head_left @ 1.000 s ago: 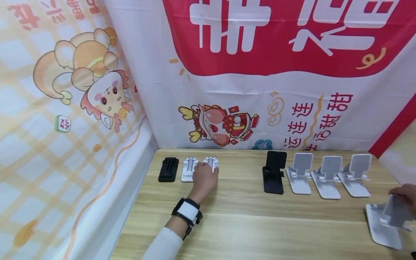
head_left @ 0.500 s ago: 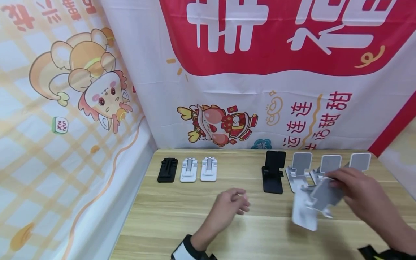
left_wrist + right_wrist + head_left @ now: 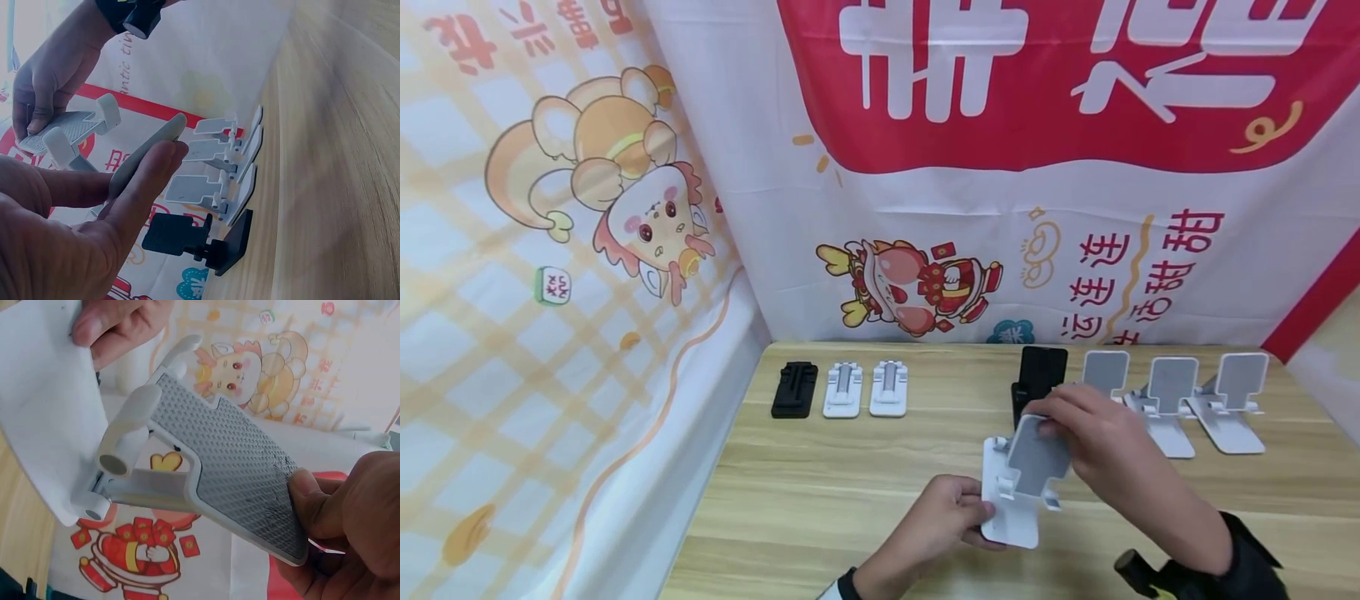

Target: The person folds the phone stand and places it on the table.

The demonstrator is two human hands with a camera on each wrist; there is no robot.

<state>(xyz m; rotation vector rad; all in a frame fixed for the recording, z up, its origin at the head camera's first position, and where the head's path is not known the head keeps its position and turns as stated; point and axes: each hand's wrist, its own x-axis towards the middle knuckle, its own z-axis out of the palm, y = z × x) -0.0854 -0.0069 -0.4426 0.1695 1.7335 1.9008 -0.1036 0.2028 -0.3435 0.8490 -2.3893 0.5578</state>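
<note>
A white foldable phone stand [image 3: 1011, 521] with a grey textured pad hangs unfolded between both hands, above the table. My left hand [image 3: 946, 512] pinches the edge of its base, thumb on top and fingers beneath. With thumb and fingers, my right hand [image 3: 1101, 437] grips the far end of the padded back plate [image 3: 231, 469]. Seen from the right wrist, the hinge arm [image 3: 150, 487] links base and plate, and two hooked lips [image 3: 128, 422] jut from the plate's lower end. In the left wrist view the base [image 3: 147, 153] is nearly edge-on between thumb and fingers.
On the wooden table [image 3: 820, 475], one black folded stand [image 3: 794, 389] and two white folded stands [image 3: 843, 389] line the back left. Along the back right stand a black unfolded stand [image 3: 1042, 371] and several white unfolded ones [image 3: 1232, 400], partly behind my right hand. Printed cloth [image 3: 760, 208] walls the back and left.
My right hand has brought the white stand from the far right to the front middle. The left hand has left the folded stands, moved right and taken hold of its base.
</note>
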